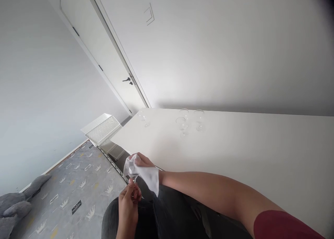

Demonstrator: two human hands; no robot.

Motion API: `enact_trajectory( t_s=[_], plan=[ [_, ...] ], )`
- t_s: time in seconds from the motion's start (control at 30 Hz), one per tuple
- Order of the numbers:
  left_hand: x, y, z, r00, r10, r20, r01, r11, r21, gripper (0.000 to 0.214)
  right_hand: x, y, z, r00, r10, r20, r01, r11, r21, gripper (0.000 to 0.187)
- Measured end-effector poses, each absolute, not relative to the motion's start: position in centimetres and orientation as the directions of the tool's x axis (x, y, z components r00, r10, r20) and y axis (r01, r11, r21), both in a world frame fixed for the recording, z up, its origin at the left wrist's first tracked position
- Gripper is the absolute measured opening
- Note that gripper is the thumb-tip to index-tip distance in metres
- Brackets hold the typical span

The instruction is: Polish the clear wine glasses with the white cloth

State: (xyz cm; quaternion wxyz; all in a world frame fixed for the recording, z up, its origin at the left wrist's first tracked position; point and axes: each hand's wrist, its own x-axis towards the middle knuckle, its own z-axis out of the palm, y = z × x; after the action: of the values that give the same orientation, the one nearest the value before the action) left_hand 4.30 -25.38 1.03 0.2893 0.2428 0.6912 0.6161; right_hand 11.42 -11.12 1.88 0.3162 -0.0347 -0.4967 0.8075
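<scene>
My left hand (129, 199) is closed around the stem of a clear wine glass (133, 172), which I hold upright above my lap. In my right hand (142, 160) is a white cloth (150, 178), pressed against the glass's bowl near the rim. Part of the cloth hangs down below my right wrist, and some of it covers the bowl. Further off, on the white table (247, 145), a stemmed glass (142, 116) stands near the left end. Three more stand grouped nearer the middle, among them a glass (199, 118) at the group's right.
A white perforated rack (103, 129) stands beyond the table's left end. On my left lies a grey mattress (86, 186) with a crown pattern, and a grey plush thing (18, 211) rests on it. Behind are a wall and a white door (104, 40).
</scene>
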Motion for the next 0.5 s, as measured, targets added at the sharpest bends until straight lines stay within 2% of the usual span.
enact_trajectory(
  t_s=[0.07, 0.13, 0.17, 0.2, 0.23, 0.33, 0.4, 0.5],
  plan=[
    [4.7, -25.2, 1.2, -0.721, 0.687, -0.092, 0.034, 0.168, 0.985, 0.052, 11.8, -11.5, 1.9, -0.693, 0.628, 0.353, -0.515, -0.089, -0.853, 0.047],
    [4.8, -25.4, 1.7, -0.719, 0.694, -0.03, 0.225, 0.274, 0.935, 0.044, 12.1, -11.7, 1.7, -0.583, 0.68, 0.445, -0.508, 0.123, -0.852, 0.043],
    [4.7, -25.6, 1.9, -0.707, 0.707, 0.002, 0.326, 0.324, 0.888, 0.04, 12.1, -11.7, 1.6, -0.547, 0.706, 0.451, -0.5, 0.157, -0.852, 0.043],
    [4.4, -25.9, 2.1, -0.692, 0.721, 0.028, 0.411, 0.362, 0.837, 0.037, 12.0, -11.6, 1.4, -0.536, 0.734, 0.416, -0.501, 0.12, -0.857, 0.046],
    [4.2, -26.1, 2.2, -0.677, 0.734, 0.044, 0.473, 0.389, 0.791, 0.035, 11.9, -11.4, 1.3, -0.559, 0.76, 0.333, -0.505, 0.006, -0.863, 0.051],
    [3.5, -26.3, 2.1, -0.628, 0.778, 0.016, 0.507, 0.393, 0.767, 0.041, 10.9, -10.8, 1.0, -0.682, 0.731, 0.007, -0.476, -0.436, -0.764, 0.05],
    [3.5, -25.8, 1.7, -0.626, 0.779, -0.026, 0.367, 0.324, 0.872, 0.051, 10.3, -10.8, 1.0, -0.743, 0.664, -0.084, -0.465, -0.603, -0.648, 0.048],
    [4.0, -24.0, 1.2, -0.672, 0.729, -0.129, -0.004, 0.17, 0.985, 0.052, 9.9, -11.7, 1.2, -0.773, 0.633, -0.042, -0.495, -0.643, -0.584, 0.056]
  ],
)
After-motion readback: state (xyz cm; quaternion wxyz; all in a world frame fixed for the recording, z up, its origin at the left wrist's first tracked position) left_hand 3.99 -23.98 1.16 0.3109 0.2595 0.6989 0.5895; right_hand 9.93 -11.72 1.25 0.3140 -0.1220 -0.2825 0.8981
